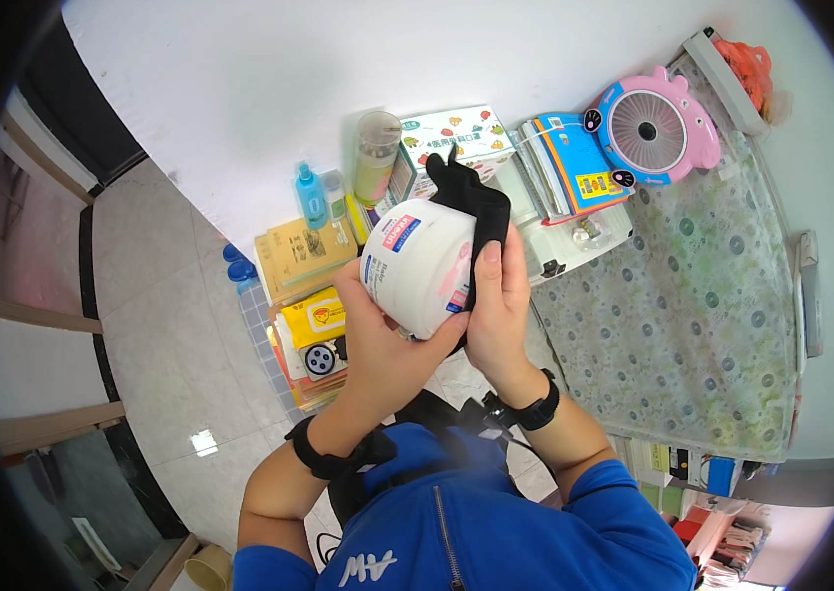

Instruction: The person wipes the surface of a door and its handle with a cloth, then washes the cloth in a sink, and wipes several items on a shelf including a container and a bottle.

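Note:
A white round plastic tub (417, 258) with pink and blue printing is held up in front of me, tilted on its side. My left hand (387, 340) grips it from the left and below, its thumb reaching across the tub's lower edge. Along the right side, my right hand (498, 310) presses a black fabric strap (487, 218) against the tub. The strap's upper part sticks out beyond the tub in loose folds. Much of the right hand's grip is hidden behind the tub and strap.
Behind the tub stand a box of masks (454, 137), a clear cylinder (377, 155) and a blue spray bottle (311, 196). To the right are a stack of books (579, 166), a pink-and-blue fan (653, 129) and a patterned tablecloth (683, 310). A yellow wipes pack (313, 319) lies left.

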Action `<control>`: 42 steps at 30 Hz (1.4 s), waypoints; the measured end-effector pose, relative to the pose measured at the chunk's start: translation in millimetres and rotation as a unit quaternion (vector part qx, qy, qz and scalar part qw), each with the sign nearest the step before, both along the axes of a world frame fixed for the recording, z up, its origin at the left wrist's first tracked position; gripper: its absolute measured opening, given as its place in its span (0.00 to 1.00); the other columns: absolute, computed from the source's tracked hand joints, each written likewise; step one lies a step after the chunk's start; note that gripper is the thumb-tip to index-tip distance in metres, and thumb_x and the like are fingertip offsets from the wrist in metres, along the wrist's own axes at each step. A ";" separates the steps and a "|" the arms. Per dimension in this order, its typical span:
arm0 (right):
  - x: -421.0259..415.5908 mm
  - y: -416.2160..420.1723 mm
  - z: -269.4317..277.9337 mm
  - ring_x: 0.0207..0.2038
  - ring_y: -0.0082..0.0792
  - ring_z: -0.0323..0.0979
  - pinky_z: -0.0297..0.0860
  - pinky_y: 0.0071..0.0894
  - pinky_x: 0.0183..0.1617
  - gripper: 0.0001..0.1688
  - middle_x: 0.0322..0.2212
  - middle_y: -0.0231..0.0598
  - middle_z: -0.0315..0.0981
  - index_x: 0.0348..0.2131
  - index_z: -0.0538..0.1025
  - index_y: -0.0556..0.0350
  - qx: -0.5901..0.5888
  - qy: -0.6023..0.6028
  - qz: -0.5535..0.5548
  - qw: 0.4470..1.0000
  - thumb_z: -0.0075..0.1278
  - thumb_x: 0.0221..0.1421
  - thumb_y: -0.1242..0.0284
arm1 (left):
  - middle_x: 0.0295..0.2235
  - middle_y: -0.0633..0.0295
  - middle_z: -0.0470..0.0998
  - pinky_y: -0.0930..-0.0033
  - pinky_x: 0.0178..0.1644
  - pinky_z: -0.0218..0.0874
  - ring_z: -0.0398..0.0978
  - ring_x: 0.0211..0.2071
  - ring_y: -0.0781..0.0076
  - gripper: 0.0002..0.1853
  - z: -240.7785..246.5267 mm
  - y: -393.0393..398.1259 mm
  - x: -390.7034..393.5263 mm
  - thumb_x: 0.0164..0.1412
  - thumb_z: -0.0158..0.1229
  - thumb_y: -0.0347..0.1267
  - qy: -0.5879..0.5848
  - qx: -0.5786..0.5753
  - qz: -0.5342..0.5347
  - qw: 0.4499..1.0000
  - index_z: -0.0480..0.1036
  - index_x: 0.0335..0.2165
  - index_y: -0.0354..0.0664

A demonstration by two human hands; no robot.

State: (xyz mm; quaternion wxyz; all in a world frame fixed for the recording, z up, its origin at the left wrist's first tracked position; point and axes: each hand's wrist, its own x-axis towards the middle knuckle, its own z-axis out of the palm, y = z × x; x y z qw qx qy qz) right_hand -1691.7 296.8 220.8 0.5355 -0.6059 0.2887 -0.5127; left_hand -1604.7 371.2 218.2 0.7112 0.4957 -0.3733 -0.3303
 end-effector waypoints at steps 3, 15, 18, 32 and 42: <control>-13.2 -11.6 5.2 0.48 0.29 0.65 0.61 0.28 0.52 0.22 0.47 0.42 0.67 0.51 0.66 0.62 -0.005 0.051 0.040 0.998 0.46 0.58 0.72 | 0.44 0.56 0.66 0.69 0.48 0.63 0.69 0.44 0.70 0.36 9.0 4.2 30.8 0.43 0.66 0.25 0.146 0.067 -0.140 0.977 0.53 0.48 0.35; -13.0 -49.3 84.9 0.48 0.44 0.64 0.60 0.38 0.54 0.20 0.47 0.42 0.67 0.38 0.78 0.50 -0.319 0.287 0.355 0.831 0.59 0.40 0.72 | 0.38 0.55 0.73 0.71 0.43 0.65 0.73 0.39 0.71 0.34 21.3 10.1 32.1 0.37 0.64 0.25 -0.091 0.091 -0.151 0.980 0.60 0.46 0.31; -13.0 -58.6 68.1 0.49 0.36 0.65 0.61 0.33 0.53 0.22 0.49 0.43 0.66 0.42 0.74 0.60 -0.146 0.199 0.329 0.911 0.51 0.50 0.64 | 0.42 0.55 0.70 0.70 0.47 0.64 0.71 0.42 0.69 0.36 21.1 9.0 27.0 0.39 0.64 0.22 0.033 0.056 -0.138 0.988 0.57 0.48 0.33; 1.3 -15.1 9.4 0.52 0.30 0.59 0.55 0.30 0.57 0.28 0.53 0.45 0.58 0.58 0.55 0.63 -0.071 0.051 0.061 0.994 0.39 0.60 0.72 | 0.46 0.58 0.65 0.66 0.51 0.61 0.66 0.48 0.70 0.35 25.5 3.6 51.5 0.46 0.59 0.21 0.215 0.023 -0.159 0.963 0.52 0.51 0.37; -5.6 -0.8 32.0 0.55 0.51 0.56 0.42 0.51 0.61 0.23 0.56 0.54 0.56 0.47 0.73 0.53 -0.344 0.297 0.044 0.890 0.50 0.48 0.73 | 0.45 0.58 0.65 0.70 0.50 0.62 0.66 0.47 0.73 0.33 9.6 0.0 32.7 0.44 0.58 0.20 0.248 0.075 -0.126 0.958 0.54 0.50 0.36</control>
